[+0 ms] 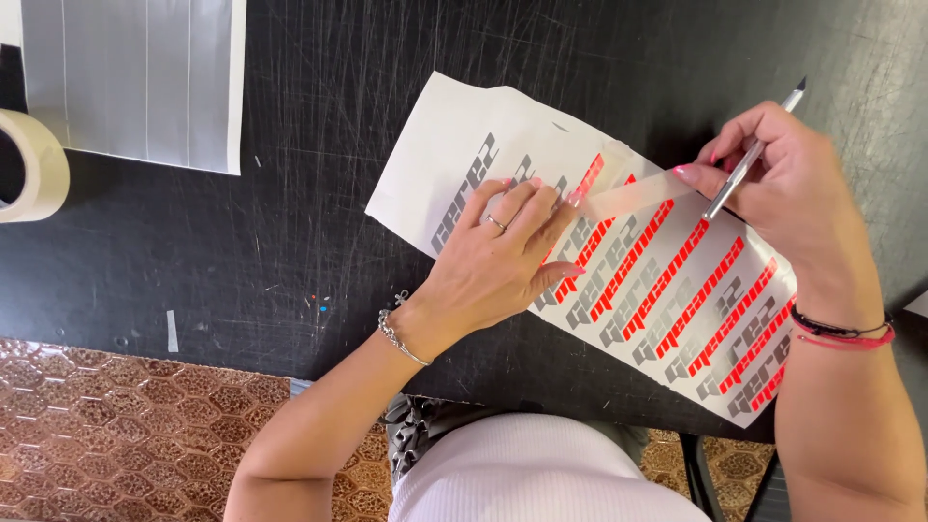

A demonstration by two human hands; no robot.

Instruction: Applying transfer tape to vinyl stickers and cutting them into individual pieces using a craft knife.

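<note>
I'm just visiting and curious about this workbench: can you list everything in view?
Sticker sheet: one, white with grey and red lettering, centre of table.
Tape strip: one, translucent, lifted over the sheet.
Craft knife: one, silver, in right hand.
Tape roll: one, cream, left edge.
Grey sheet: one, top left.
Table: one, black, scratched.
Left hand: pressing on the sheet.
Right hand: holding knife, pinching tape.

Two hands are working over the black tabletop (242,251): a left hand (498,256) and a right hand (788,184). One decal sheet (435,155), one craft knife (749,155), one tape roll (39,164) and one grey striped sheet (135,77) are lying there; one tape strip (628,196) is peeling up.
</note>
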